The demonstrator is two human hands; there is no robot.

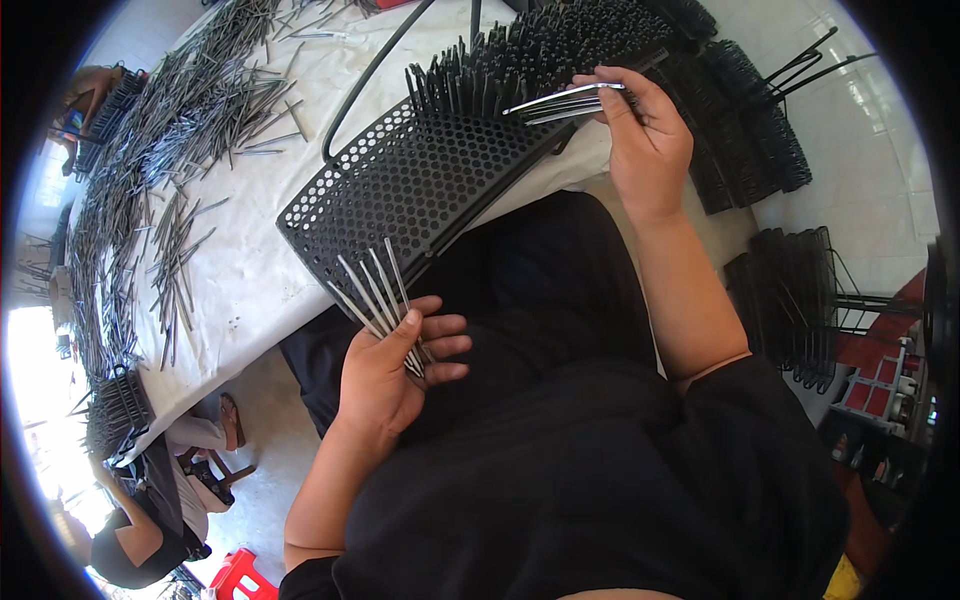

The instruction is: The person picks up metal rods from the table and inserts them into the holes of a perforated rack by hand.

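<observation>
Fanned out under the thumb of my left hand (385, 370) are several thin silvery metal rods (372, 290), their tips pointing up at the near edge of a black perforated rack (390, 185). The other fingers of that hand are loosely curled below. My right hand (650, 150) pinches a few more metal rods (560, 103), which point left above the rack's right part. Dark rods (540, 55) stand packed upright in the rack's far right holes, while the holes in its left part show bare. Whether the right-hand rods touch the rack I cannot tell.
Loose rods (180, 130) lie heaped along the left of the white-covered table (250, 280). Filled black racks (750, 130) stand at the right, with black wire-handled racks (795, 300) below. Another person (150, 520) sits at lower left, near a red plastic stool (242, 578).
</observation>
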